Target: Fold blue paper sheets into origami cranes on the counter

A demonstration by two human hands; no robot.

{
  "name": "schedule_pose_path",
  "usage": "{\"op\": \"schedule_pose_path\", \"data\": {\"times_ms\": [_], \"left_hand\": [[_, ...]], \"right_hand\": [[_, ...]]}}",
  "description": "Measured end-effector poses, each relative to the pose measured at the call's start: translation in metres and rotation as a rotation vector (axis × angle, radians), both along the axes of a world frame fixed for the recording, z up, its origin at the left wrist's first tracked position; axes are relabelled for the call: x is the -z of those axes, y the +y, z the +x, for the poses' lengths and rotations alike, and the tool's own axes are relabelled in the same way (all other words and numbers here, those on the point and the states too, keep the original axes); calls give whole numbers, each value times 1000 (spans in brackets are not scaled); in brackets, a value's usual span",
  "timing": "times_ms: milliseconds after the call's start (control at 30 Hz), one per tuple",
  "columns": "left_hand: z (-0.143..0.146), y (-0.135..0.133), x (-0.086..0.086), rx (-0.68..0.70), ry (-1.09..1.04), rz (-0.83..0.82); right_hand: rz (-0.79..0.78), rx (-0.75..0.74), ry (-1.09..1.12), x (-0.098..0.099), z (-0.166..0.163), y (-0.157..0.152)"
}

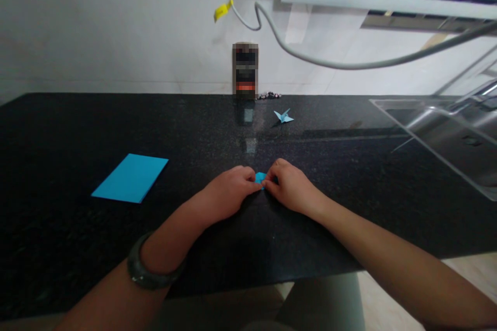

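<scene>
Surface: black speckled countertop, white wall behind.
Left hand: lower centre, fingers curled, pinching small blue folded paper.
Right hand: just beside, fingertips closed on same paper.
Paper stack: blue, centre left, well apart.
Folded crane: upper centre.
Sink: right edge.
Wrist: dark band, left.

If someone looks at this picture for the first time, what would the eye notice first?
The left hand and right hand meet at the middle of the black counter, both pinching a small blue fold. A flat blue sheet lies to their left, and a folded blue figure sits farther back.
</scene>
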State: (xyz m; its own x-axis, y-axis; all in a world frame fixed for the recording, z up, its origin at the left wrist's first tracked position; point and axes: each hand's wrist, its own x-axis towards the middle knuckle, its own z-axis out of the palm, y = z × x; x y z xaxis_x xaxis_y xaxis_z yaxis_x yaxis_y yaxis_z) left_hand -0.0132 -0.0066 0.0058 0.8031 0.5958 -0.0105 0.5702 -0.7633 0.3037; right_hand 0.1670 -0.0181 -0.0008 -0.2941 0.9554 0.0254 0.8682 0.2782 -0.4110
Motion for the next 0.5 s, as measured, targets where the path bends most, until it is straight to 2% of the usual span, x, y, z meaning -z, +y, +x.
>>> {"op": "schedule_pose_path", "data": {"times_ms": [233, 500], "left_hand": [[8, -12, -4, -68, 123, 23], [1, -15, -3, -62, 103, -29]], "right_hand": [[-22, -17, -17, -1, 2, 5], [-80, -2, 10, -2, 7, 8]]}}
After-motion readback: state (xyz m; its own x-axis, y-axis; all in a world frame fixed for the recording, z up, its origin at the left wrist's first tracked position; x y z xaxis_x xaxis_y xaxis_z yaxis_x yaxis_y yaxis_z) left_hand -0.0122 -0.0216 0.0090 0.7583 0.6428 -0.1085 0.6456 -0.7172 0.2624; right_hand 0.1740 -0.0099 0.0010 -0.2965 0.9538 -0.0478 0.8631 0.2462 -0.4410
